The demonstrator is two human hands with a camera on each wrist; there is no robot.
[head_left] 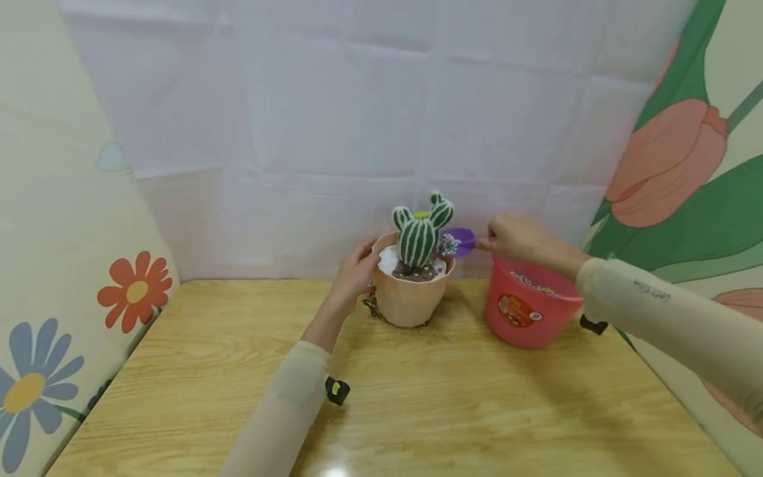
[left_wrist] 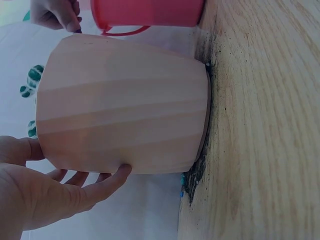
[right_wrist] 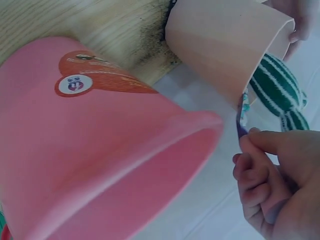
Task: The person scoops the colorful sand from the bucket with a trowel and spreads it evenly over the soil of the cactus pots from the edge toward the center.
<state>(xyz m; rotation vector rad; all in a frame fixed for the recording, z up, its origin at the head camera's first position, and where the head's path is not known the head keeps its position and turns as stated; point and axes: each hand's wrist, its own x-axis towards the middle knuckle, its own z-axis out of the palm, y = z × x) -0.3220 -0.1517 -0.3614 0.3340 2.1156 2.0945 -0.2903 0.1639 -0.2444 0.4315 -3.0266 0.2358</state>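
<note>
A peach flowerpot [head_left: 411, 301] stands on the table, holding a knitted green-and-white cactus [head_left: 417, 243], dark soil and white filling with small coloured bits. My left hand [head_left: 353, 273] grips the pot's left side, thumb at the rim and fingers along the outer wall, as the left wrist view shows. In my right hand [head_left: 517, 236] is a small purple scoop [head_left: 467, 238], its pinkish handle wrapped by the fingers in the right wrist view. The scoop's blade, loaded with little coloured pebbles [head_left: 450, 244], is at the pot's right rim beside the cactus.
A pink bucket [head_left: 530, 321] with more coloured pebbles [head_left: 536, 283] inside stands right of the pot, under my right forearm. Dark soil [left_wrist: 195, 180] is spilled around the pot's base. A white cloth [head_left: 334, 132] hangs behind the wooden table [head_left: 453, 404].
</note>
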